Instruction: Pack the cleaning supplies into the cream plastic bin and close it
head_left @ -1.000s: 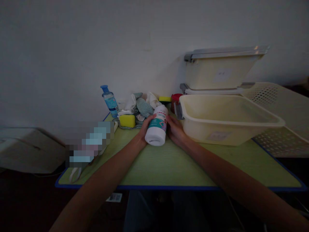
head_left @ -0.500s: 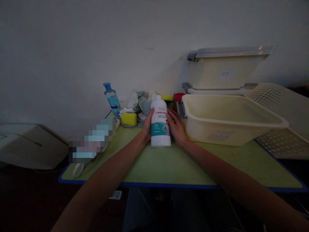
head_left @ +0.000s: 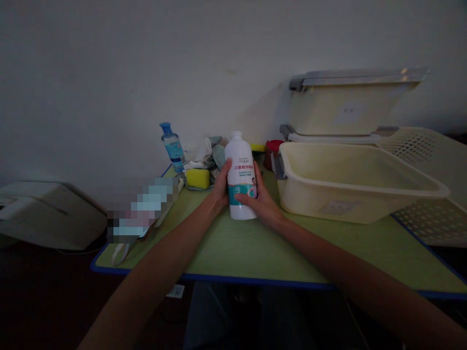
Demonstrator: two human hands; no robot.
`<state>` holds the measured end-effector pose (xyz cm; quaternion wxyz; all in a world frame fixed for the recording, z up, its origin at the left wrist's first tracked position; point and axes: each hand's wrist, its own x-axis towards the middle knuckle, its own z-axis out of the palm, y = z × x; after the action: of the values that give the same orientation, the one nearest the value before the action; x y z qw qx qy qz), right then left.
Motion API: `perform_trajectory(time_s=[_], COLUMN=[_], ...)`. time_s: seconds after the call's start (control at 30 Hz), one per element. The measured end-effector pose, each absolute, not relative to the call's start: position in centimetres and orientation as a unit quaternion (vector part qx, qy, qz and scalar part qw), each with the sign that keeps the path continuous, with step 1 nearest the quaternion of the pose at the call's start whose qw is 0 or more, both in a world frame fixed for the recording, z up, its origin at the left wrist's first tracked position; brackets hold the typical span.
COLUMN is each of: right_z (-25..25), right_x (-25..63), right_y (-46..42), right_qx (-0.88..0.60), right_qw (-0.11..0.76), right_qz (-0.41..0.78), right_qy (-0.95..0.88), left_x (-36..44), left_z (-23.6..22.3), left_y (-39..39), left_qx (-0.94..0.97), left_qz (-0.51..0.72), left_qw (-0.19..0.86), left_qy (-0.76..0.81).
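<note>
White btl. point(head_left: 241, 167) clasped btwn. L hand point(head_left: 221, 188) at 9 o'clock, R hand point(head_left: 265, 200) at 3. Risk: slack grip might topple btl. twd. open tub point(head_left: 310, 198), 3 o'clock.

The bottle point(head_left: 239, 150) is between the left hand point(head_left: 220, 188) and the right hand point(head_left: 265, 200), over the table point(head_left: 226, 248); whether its base touches is hard to tell. Behind lie cloths point(head_left: 218, 155), a sponge point(head_left: 197, 178) at their front left, a second bottle point(head_left: 173, 147) farther left. A tub point(head_left: 321, 197) stands to the right, stacked boxes point(head_left: 321, 109) behind it, a basket point(head_left: 445, 160) at far right, a canister point(head_left: 268, 158) between cloths and tub
</note>
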<state>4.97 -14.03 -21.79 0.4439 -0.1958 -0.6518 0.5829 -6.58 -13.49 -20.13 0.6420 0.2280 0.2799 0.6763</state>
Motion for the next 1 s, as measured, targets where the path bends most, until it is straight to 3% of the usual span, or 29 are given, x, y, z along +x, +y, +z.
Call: perform_trajectory(time_s=[0.4,1.0], right_z=[-21.8,-21.7], right_x=[4.6,4.7], right_y=[-15.1,-15.0], right_qx=[-0.2,-0.19], right_qw=[0.491,0.49], right_qz=[0.462,0.491], right_qy=[-0.711,-0.694], left_x=[-6.5,-6.3], left_z=[-19.0,-19.1], left_y=[-13.6,-13.6], left_qx=[0.255,0.286], left_qz=[0.692,0.701], left_qw=[0.617,0.587], left_qy=[0.274,0.287])
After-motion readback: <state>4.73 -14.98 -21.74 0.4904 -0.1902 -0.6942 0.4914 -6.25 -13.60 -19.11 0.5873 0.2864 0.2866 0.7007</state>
